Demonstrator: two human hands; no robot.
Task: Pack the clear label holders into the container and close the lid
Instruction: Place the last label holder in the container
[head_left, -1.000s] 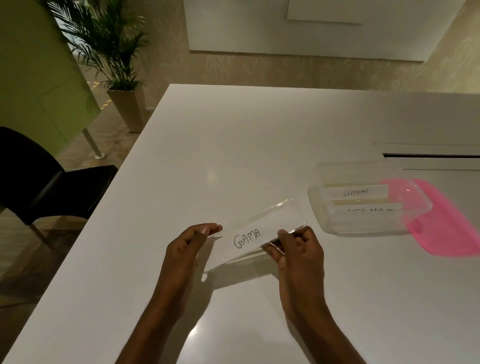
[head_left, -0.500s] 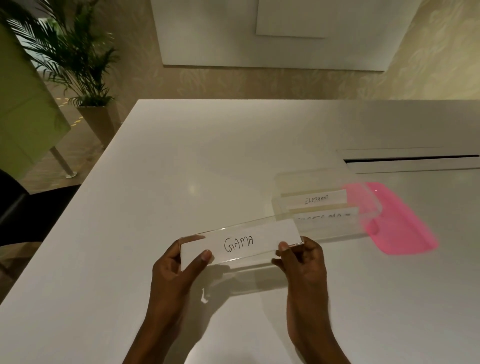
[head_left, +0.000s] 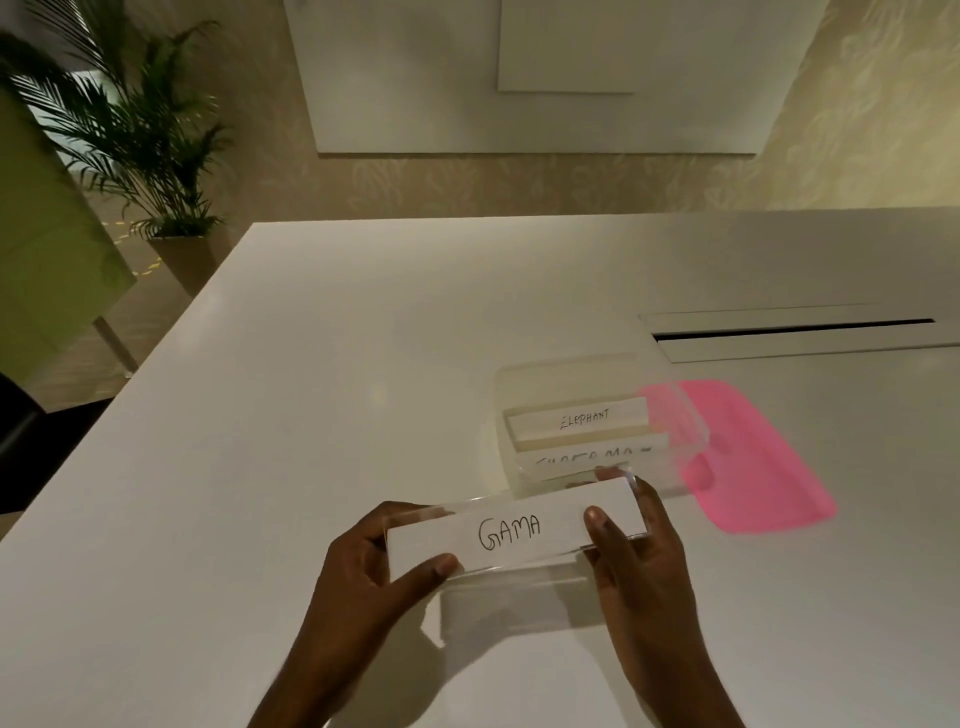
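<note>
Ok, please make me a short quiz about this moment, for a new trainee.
1. True or false: the pink lid is already closed on the container.
2. Which word is written in the label holder that the left hand and the right hand grip? A) ZEBRA B) GAMA C) TIGER
3. On which side of the container does the pink lid lie?

Key:
1. False: it lies flat on the table.
2. B.
3. On its right side.
</note>
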